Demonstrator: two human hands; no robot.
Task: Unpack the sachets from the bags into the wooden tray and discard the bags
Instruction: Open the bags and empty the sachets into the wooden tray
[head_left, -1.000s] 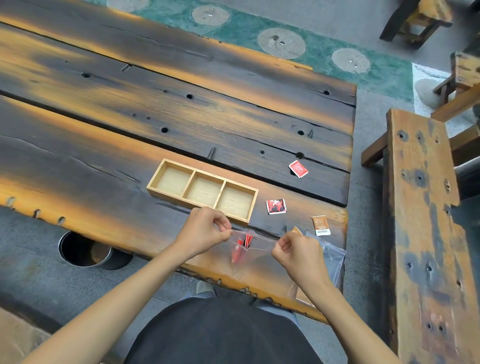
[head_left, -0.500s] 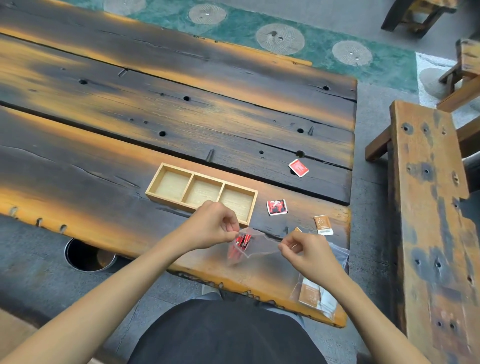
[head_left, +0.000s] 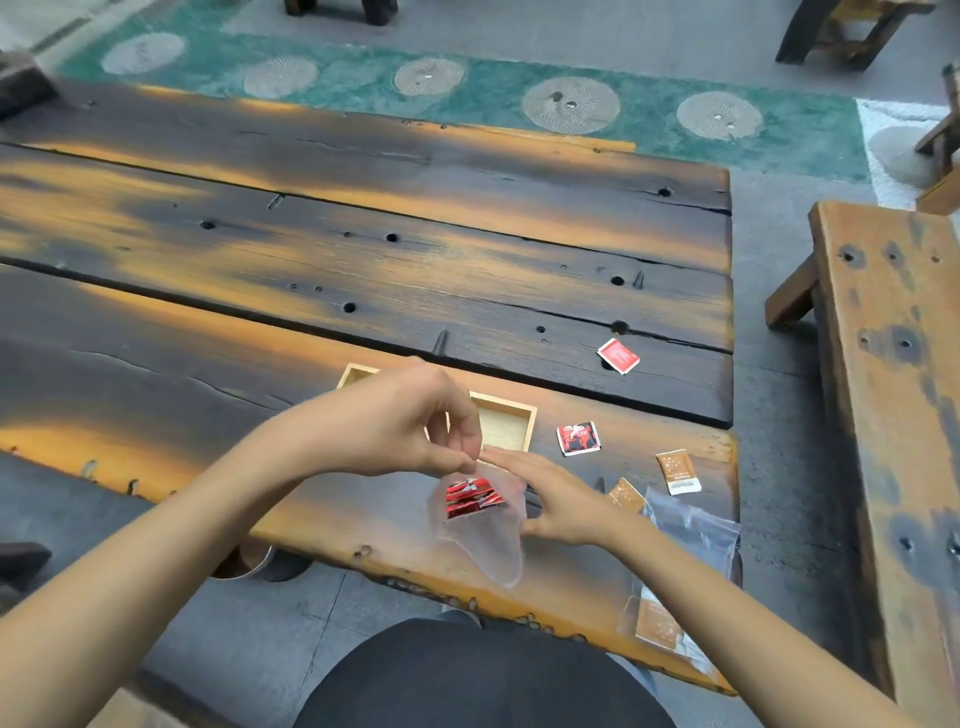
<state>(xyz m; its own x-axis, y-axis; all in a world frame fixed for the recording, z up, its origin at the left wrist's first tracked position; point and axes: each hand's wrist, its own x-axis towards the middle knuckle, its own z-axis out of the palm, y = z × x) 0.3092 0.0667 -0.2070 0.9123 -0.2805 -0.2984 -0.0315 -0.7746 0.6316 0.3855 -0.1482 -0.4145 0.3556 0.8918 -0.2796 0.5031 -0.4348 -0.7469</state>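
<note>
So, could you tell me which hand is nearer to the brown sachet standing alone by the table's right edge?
The right hand. It lies flat beside the bag, with that sachet just beyond it to the right. The left hand pinches the bag's top, farther left.

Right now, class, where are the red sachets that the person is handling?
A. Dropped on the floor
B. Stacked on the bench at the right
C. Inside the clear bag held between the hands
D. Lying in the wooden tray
C: the red sachets show through the clear bag pinched by the left hand, with the right hand against it.
</note>
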